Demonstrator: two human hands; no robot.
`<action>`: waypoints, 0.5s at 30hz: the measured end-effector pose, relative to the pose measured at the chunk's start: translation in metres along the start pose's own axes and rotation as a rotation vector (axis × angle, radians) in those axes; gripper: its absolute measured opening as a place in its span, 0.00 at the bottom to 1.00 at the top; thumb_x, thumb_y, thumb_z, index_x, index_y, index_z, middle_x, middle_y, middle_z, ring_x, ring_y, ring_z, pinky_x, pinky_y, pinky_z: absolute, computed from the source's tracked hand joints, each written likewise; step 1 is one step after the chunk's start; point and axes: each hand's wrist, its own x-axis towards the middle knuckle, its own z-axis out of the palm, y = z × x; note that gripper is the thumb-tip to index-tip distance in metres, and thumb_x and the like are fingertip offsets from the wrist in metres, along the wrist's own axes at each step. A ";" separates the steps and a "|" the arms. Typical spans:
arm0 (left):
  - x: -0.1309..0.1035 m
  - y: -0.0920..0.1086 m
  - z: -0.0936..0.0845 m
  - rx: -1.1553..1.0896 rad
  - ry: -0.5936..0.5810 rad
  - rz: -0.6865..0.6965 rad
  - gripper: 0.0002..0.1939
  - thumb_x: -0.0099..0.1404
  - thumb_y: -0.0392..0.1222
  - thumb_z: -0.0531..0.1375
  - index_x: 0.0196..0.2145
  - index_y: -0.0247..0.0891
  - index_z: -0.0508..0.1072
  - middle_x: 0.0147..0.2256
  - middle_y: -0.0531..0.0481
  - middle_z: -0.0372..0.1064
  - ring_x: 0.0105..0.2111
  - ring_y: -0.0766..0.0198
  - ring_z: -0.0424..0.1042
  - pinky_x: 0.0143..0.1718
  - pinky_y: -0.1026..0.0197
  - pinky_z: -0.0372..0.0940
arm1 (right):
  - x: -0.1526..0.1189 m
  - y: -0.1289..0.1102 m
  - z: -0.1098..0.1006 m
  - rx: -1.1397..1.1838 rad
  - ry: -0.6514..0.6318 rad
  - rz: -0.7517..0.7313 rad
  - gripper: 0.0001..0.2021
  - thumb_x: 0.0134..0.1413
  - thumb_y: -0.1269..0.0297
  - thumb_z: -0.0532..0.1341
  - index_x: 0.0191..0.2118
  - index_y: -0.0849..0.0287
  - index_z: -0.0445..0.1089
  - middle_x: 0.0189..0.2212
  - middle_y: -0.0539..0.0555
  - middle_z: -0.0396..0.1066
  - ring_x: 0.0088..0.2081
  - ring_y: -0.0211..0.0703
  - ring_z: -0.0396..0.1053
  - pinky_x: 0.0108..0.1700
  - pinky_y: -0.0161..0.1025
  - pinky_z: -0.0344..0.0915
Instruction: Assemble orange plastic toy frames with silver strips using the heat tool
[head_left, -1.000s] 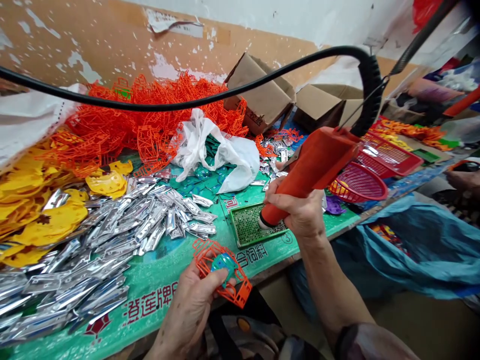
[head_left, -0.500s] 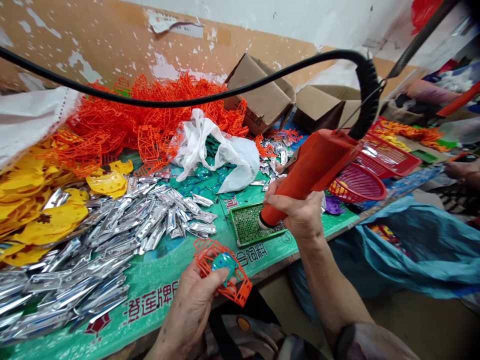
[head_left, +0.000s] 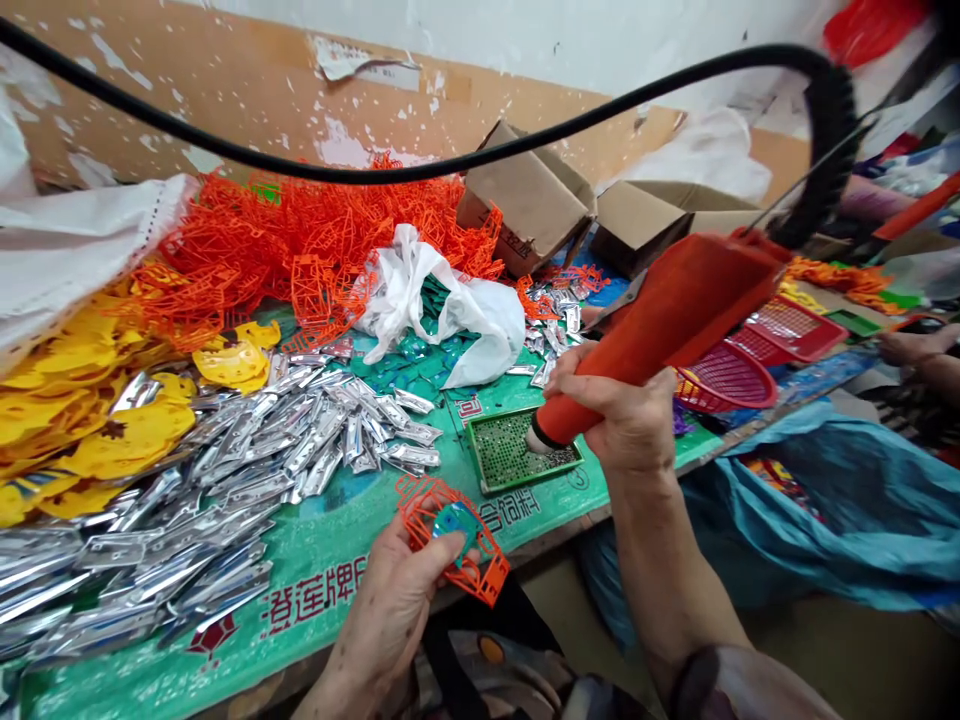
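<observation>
My left hand (head_left: 405, 575) is closed on an orange plastic frame (head_left: 491, 575), thumb pressing a small teal plastic piece (head_left: 455, 525) against it. Wrapped around an orange electric screwdriver (head_left: 660, 310) is my right hand (head_left: 626, 415). The tool slants down to the left, and its pale nose is over the right part of a green tray (head_left: 480, 440) with a perforated plate and many tiny metal bits, likely screws. Whether the tip touches the plate I cannot tell. A black cable (head_left: 450, 168) runs from the tool's top across the view.
Silver metal strips (head_left: 322, 430) are heaped left of the tray, yellow plastic pieces (head_left: 97, 420) beyond them. Orange frames (head_left: 300, 240) pile up behind a white plastic bag (head_left: 480, 330). Cardboard boxes (head_left: 532, 200) and red baskets (head_left: 727, 380) stand further right. Another person's hand (head_left: 926, 350) shows at the right edge.
The screwdriver has tilted further over, its top shifting right and its nose moving slightly right over the tray. My left hand keeps its hold on the orange frame. The view has shifted slightly.
</observation>
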 end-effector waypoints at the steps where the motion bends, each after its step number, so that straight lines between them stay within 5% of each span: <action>1: 0.000 -0.001 0.000 -0.002 -0.003 0.001 0.22 0.49 0.37 0.71 0.42 0.36 0.72 0.30 0.54 0.75 0.24 0.65 0.74 0.30 0.61 0.71 | -0.001 -0.005 0.003 0.027 -0.004 0.000 0.07 0.34 0.74 0.67 0.24 0.58 0.70 0.21 0.46 0.70 0.24 0.39 0.67 0.31 0.42 0.66; 8: 0.003 -0.004 -0.003 0.000 -0.053 0.023 0.19 0.50 0.37 0.70 0.41 0.35 0.74 0.34 0.51 0.75 0.27 0.67 0.72 0.32 0.62 0.72 | -0.034 -0.033 0.029 0.274 -0.153 0.017 0.11 0.39 0.78 0.62 0.30 0.54 0.70 0.25 0.46 0.70 0.26 0.39 0.69 0.34 0.42 0.68; 15: 0.004 -0.005 -0.002 -0.032 -0.072 0.033 0.19 0.51 0.36 0.69 0.42 0.36 0.74 0.29 0.54 0.72 0.26 0.66 0.71 0.31 0.61 0.70 | -0.056 -0.033 0.043 0.330 -0.250 0.066 0.15 0.43 0.73 0.69 0.38 0.50 0.71 0.27 0.45 0.70 0.29 0.38 0.69 0.36 0.42 0.70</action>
